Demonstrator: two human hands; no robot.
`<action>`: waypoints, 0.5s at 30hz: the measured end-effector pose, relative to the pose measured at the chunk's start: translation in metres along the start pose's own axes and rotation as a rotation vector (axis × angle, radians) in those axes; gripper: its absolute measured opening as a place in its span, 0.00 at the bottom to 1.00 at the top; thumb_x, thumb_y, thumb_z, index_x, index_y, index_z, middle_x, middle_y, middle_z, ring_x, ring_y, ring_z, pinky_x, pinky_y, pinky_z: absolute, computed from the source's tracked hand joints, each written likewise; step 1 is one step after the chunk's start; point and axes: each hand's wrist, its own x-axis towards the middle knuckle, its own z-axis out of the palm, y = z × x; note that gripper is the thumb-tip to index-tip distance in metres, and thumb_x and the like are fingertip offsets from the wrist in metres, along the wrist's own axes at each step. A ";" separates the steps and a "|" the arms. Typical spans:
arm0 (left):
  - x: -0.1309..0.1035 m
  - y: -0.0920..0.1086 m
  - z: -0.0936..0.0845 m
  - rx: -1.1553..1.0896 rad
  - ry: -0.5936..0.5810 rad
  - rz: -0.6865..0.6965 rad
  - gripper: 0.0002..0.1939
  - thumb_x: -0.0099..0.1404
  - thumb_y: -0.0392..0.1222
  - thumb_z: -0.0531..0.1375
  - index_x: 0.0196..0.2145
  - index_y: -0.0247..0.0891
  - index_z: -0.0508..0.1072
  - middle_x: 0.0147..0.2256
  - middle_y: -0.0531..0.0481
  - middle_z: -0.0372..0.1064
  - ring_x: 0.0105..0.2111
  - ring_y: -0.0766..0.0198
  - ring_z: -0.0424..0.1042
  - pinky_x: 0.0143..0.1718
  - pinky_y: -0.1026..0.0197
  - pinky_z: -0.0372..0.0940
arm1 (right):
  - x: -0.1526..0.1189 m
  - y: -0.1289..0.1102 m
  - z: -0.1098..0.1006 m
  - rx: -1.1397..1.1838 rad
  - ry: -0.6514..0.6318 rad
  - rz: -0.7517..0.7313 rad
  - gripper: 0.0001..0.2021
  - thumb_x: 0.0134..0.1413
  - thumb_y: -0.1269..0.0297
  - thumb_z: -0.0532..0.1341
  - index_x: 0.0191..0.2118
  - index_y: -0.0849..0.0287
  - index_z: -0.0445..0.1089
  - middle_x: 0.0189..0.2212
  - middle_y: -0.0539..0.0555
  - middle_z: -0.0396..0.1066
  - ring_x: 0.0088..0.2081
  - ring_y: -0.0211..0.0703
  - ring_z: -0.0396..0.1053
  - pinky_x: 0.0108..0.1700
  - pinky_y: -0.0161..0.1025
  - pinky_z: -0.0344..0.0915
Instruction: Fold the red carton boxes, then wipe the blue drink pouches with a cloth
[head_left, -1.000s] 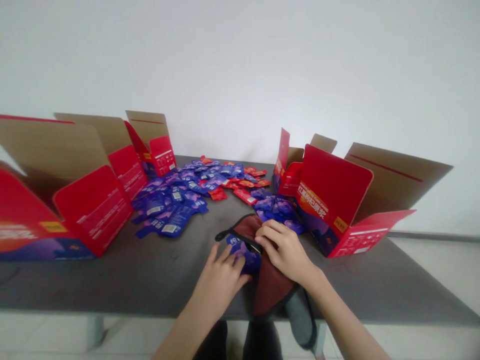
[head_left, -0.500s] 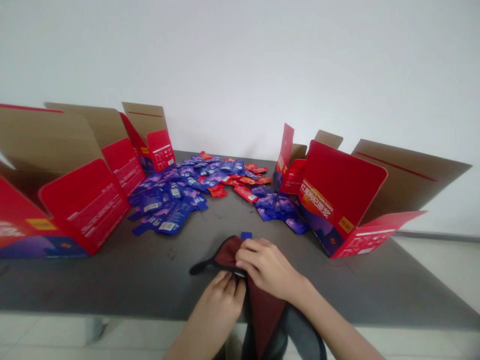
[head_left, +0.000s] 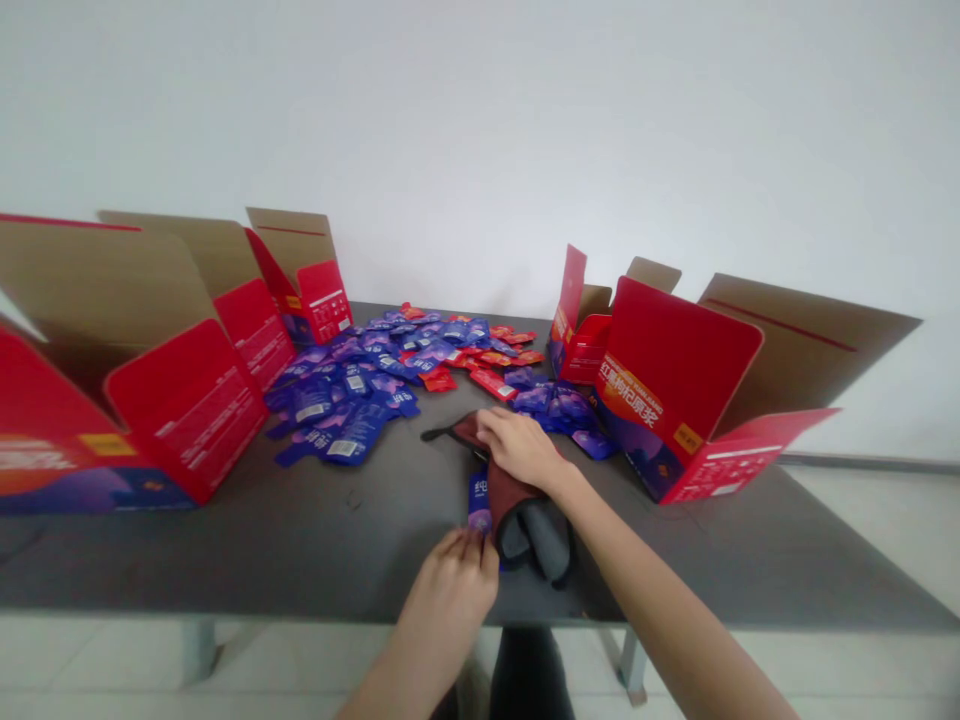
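Note:
My right hand [head_left: 521, 447] is closed over the upper part of a maroon cloth piece [head_left: 514, 490] with black edging and a grey lining, bunched on the table. A thin black tip of it sticks out to the left. Partly beneath this cloth, a single blue sachet [head_left: 478, 492] with white characters lies lengthwise toward me. The fingers of my left hand [head_left: 461, 570] are pinched at the sachet's near end, hiding that end.
Piled sachets, blue [head_left: 360, 430] and red [head_left: 491, 382], cover the back middle of the grey table [head_left: 300, 560]. Open red cartons stand on the left [head_left: 187, 400] and right [head_left: 675, 390], flaps up. A white wall rises behind.
My right hand has pushed the maroon cloth farther up the table, lifting its hanging part onto the top. My left hand has come off the cloth and the blue sachet now shows more.

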 end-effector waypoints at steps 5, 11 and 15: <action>0.004 0.006 -0.010 -0.044 -0.037 -0.054 0.19 0.58 0.22 0.49 0.44 0.24 0.70 0.40 0.32 0.72 0.41 0.57 0.73 0.48 0.56 0.65 | -0.038 -0.021 -0.030 0.229 0.078 -0.144 0.07 0.62 0.66 0.48 0.33 0.57 0.59 0.31 0.48 0.63 0.33 0.35 0.61 0.35 0.32 0.53; -0.001 0.008 -0.004 -0.029 0.056 -0.062 0.17 0.56 0.23 0.50 0.41 0.25 0.72 0.39 0.33 0.73 0.39 0.57 0.73 0.48 0.55 0.65 | -0.053 -0.033 0.014 0.053 0.024 -0.078 0.13 0.57 0.59 0.54 0.47 0.54 0.61 0.41 0.55 0.61 0.40 0.44 0.58 0.40 0.39 0.54; -0.005 0.003 0.007 0.017 0.166 0.011 0.17 0.55 0.24 0.51 0.42 0.23 0.72 0.39 0.33 0.73 0.39 0.56 0.73 0.46 0.56 0.66 | -0.048 -0.030 0.024 0.000 -0.040 -0.219 0.08 0.60 0.63 0.50 0.38 0.55 0.64 0.38 0.53 0.62 0.39 0.42 0.57 0.41 0.39 0.53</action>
